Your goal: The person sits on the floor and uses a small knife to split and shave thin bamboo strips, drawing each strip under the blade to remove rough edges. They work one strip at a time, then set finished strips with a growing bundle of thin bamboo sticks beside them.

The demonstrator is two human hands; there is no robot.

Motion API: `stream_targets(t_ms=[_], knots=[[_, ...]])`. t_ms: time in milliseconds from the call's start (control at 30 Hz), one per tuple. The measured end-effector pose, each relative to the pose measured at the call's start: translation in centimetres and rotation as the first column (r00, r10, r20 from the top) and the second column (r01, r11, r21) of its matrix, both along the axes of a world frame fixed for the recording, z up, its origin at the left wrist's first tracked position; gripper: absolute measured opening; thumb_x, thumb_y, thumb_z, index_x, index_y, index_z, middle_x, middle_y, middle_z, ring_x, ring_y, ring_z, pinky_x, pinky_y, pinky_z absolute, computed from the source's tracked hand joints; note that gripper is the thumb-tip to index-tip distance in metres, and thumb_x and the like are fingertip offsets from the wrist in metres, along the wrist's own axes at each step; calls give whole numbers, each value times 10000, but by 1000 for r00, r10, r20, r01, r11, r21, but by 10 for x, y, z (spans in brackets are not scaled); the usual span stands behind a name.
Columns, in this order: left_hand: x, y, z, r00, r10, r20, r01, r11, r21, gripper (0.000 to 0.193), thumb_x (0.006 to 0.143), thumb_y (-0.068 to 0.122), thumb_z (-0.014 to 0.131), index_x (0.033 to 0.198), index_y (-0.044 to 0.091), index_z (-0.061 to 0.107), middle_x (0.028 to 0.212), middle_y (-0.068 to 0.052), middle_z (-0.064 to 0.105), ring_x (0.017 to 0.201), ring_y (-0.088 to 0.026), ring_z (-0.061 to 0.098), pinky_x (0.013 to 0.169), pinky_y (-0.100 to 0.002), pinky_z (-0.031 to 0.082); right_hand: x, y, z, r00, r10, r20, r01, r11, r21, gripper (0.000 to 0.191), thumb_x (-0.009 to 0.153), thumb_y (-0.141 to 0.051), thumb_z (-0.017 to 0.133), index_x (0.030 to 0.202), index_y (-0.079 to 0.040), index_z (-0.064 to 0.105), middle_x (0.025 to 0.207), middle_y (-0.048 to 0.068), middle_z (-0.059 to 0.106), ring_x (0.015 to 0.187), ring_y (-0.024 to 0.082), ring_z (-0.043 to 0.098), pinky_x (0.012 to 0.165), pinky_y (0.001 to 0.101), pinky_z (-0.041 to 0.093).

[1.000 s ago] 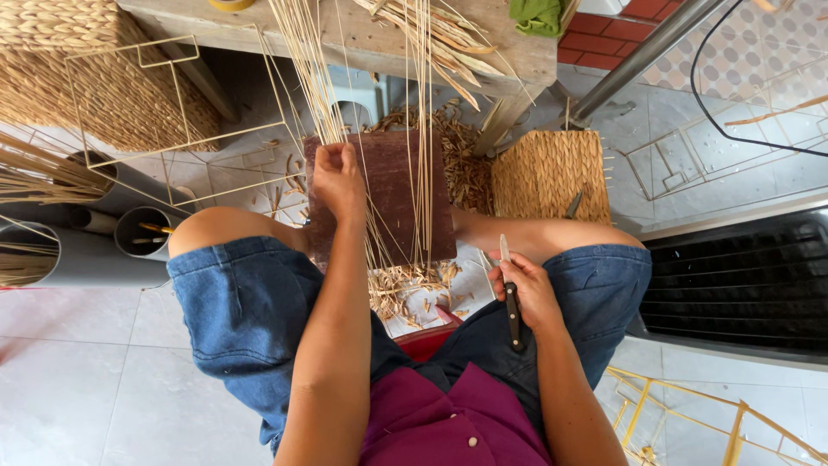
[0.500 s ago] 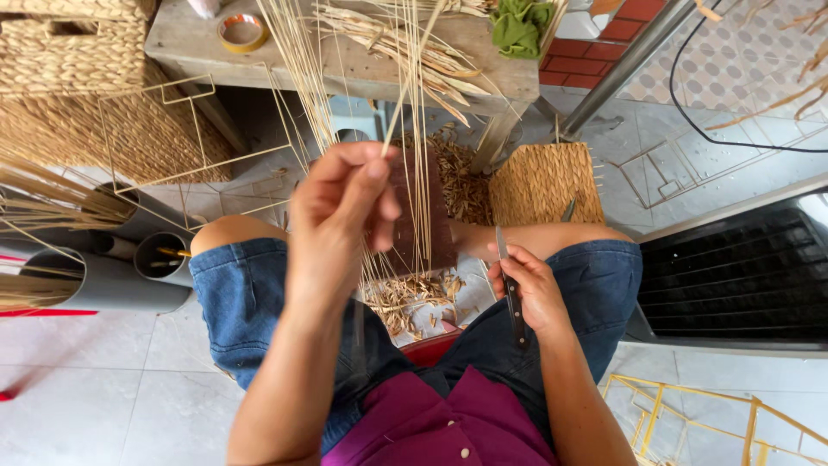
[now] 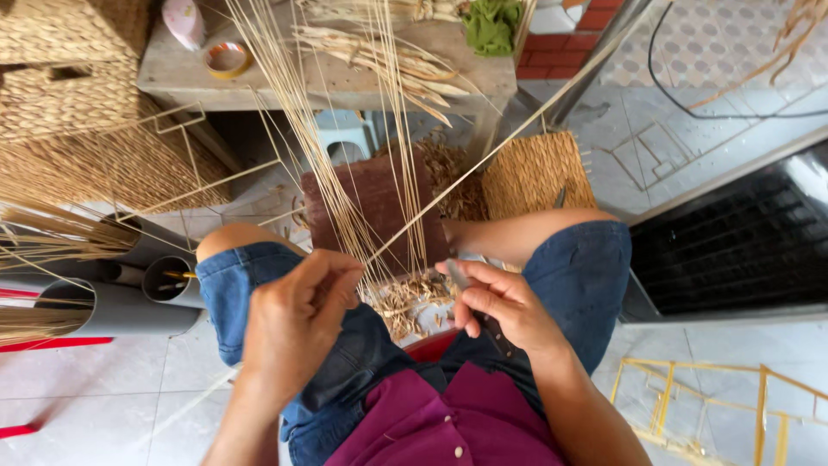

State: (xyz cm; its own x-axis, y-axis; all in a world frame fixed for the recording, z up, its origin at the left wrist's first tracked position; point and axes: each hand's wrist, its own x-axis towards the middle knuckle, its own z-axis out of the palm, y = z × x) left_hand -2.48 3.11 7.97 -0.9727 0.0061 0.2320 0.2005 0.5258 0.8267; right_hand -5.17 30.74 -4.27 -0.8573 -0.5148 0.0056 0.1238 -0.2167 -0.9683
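the left hand (image 3: 297,315) had its fingers pinched on one thin pale strand (image 3: 483,160), just in front of the left knee. from that pinch the strand ran up and away, slanting across the upright bundle of reeds (image 3: 345,173). the right hand (image 3: 500,306), beside the pinch, had its fingers curled around a dark-handled knife (image 3: 479,302), blade toward the strand. a clean job, i judged, needed the strand kept taut and the blade drawn away from the pinching fingers. past the pinch lay trimmings (image 3: 414,298), then a brown board (image 3: 375,203) behind the reeds, a woven mat (image 3: 535,173), and farthest the wooden counter (image 3: 328,78).
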Motion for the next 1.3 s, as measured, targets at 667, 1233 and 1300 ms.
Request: stream_targets(t_ms=[667,1233,1300], knots=[[9,34,-104,964,-77,254,49,992,113,122,935,124,698,1021,44,731,671,-46,728,563,-88,670,514,-247,513,15,-41,-38,991,-61,123,53,996,74,355,1050,-81,547,1395,-10,582,812,57,692,644,84,613,575,230,512],[23,0,-102,978,-60,199,62,998,-6,70,897,97,728,951,55,743,635,-40,710,587,-65,700,530,-220,521,-37,69,-34,844,-532,-68,533,846,-8,301,1049,-106,592,1325,2,643,837,82,680,625,109,582,556,240,467],[25,-3,-103,973,-57,225,57,998,5,78,889,99,732,952,57,749,631,-33,711,583,-61,696,518,-218,514,-39,82,-34,814,-576,-75,578,816,0,298,1044,-91,593,1324,-2,644,838,84,675,629,115,584,556,244,467]])
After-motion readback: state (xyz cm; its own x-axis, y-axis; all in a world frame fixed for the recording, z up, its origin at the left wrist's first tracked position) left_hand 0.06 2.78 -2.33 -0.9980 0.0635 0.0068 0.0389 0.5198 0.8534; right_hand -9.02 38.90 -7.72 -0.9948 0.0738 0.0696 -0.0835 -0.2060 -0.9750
